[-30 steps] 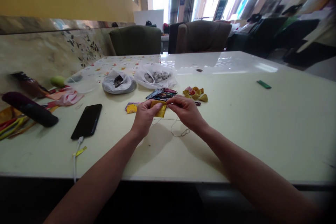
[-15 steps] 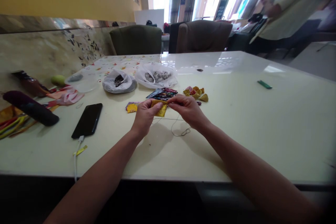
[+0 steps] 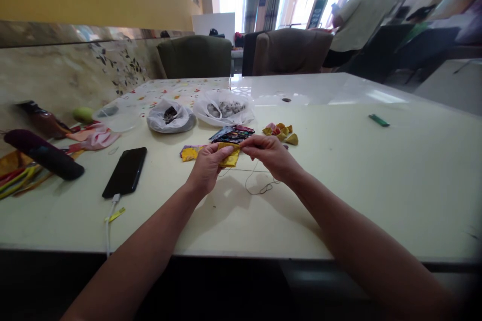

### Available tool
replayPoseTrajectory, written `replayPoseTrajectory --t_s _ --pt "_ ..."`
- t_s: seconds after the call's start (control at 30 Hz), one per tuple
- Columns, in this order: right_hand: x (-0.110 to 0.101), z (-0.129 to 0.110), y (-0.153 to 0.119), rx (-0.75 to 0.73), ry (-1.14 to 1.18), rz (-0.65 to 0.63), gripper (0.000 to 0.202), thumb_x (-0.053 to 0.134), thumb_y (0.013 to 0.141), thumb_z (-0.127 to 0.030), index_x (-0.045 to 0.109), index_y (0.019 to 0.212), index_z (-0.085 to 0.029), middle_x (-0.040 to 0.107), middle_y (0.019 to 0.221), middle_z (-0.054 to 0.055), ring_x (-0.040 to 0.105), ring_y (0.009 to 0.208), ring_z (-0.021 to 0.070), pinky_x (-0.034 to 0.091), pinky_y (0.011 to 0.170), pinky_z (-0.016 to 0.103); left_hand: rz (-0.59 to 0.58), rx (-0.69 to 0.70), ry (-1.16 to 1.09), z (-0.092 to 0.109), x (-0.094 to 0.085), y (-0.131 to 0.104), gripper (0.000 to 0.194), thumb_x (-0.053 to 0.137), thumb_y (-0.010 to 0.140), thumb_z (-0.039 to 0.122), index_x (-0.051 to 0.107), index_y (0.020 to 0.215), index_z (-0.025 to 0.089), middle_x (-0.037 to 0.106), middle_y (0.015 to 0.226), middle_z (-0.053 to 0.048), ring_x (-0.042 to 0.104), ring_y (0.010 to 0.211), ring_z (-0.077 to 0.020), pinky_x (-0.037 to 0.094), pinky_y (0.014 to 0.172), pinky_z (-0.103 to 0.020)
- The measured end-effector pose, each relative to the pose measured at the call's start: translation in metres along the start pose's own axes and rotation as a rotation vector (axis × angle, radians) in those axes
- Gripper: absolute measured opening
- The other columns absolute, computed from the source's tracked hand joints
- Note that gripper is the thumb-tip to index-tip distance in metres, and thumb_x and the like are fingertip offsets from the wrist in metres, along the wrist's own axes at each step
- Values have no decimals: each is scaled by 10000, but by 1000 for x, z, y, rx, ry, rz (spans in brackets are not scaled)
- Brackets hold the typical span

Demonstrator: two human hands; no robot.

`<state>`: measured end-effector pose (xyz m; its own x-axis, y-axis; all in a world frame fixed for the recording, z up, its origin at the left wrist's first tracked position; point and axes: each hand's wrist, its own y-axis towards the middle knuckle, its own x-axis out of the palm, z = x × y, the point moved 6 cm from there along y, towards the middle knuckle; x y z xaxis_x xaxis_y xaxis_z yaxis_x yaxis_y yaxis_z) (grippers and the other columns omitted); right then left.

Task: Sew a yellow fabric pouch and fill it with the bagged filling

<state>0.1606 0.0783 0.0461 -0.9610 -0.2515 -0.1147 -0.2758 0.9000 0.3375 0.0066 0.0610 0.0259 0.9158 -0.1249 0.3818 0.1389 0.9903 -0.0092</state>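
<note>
My left hand (image 3: 206, 168) pinches a small yellow patterned cloth piece (image 3: 230, 157) between thumb and fingers, above the table. At the cloth's upper right corner, the thumb and fingertips of my right hand (image 3: 271, 157) are pressed together; whatever is between them is too small to make out. Below the hands a dark thread (image 3: 259, 191) lies in loose loops on the table. Folded yellow and purple cloth (image 3: 190, 153) is just left of my left hand. Behind the hands sits a pile of dark patterned cloth (image 3: 231, 134). Several small yellow and red cloth cones (image 3: 280, 132) lie beyond my right hand.
Two white plastic bags (image 3: 181, 123) with dark and greyish contents stand behind the cloth. A phone (image 3: 125, 172) on a white cable lies left, near a dark purple cylinder (image 3: 45, 154) and pink cloth (image 3: 100, 138). A green object (image 3: 378, 120) lies right. A person (image 3: 361, 15) stands beyond the chairs.
My right hand has shifted very slightly, still at the cloth's corner, and the thread loops have moved a little. In the background the person has moved left and away.
</note>
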Motion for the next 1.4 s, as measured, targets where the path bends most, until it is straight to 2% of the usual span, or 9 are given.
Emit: replayPoseTrajectory --t_s 0.43,0.67,0.77,0.93,1.07,1.13,1.2,1.27,1.4 --pt "6 0 -1 -12 2 -22 150 728 769 -311 745 818 -170 616 694 -12 475 648 109 390 613 264 -8 -33 26 -2 0 0 311 878 612 339 761 828 149 691 742 -24 569 643 -103 447 598 -224" --pt "12 -1 -6 -88 -172 21 175 614 874 -290 657 1002 -180 523 702 -35 469 650 122 385 626 274 5 48 72 -1 -2 1 369 899 597 375 743 832 138 695 743 -26 605 704 -117 468 693 -238" --pt "16 -4 -9 -154 -234 53 114 581 898 -262 592 989 -195 541 752 -24 493 675 133 398 639 273 -1 97 130 -2 -2 1 372 882 619 400 738 833 132 693 745 -25 604 710 -125 464 702 -247" --pt "25 -15 -15 -319 -501 49 18 518 936 -207 535 931 -204 611 867 42 565 789 181 430 730 303 9 173 282 -6 -3 1 349 844 668 427 706 793 131 669 721 -19 568 655 -123 446 650 -250" --pt "32 -20 -19 -457 -867 26 152 442 932 -117 530 844 -204 616 856 93 537 801 224 395 730 348 35 222 422 -6 -2 -1 323 802 702 433 668 729 141 618 677 -2 528 636 -121 415 617 -243" --pt "35 -25 -22 -512 -938 43 185 446 918 -90 539 808 -205 629 873 108 530 828 236 392 752 370 38 256 501 -5 0 -3 262 756 726 385 651 699 147 590 656 9 504 630 -116 397 607 -238" --pt "36 -34 -26 -587 -846 70 187 471 927 -112 549 788 -208 647 917 109 540 870 238 410 791 388 49 293 594 -2 1 -4 190 711 722 310 625 661 152 568 639 19 484 628 -111 386 605 -234" --pt "30 -42 -26 -588 -598 97 165 511 951 -174 563 799 -214 654 912 88 566 869 221 446 797 384 71 314 664 -1 0 -2 149 681 709 278 619 655 154 568 640 20 482 631 -110 385 606 -233" --pt "-4 -33 -10 -268 116 114 113 594 952 -323 539 890 -246 639 755 5 606 670 170 477 572 304 156 263 600 -1 -17 8 211 688 699 352 653 724 146 606 668 5 513 627 -117 405 603 -240"
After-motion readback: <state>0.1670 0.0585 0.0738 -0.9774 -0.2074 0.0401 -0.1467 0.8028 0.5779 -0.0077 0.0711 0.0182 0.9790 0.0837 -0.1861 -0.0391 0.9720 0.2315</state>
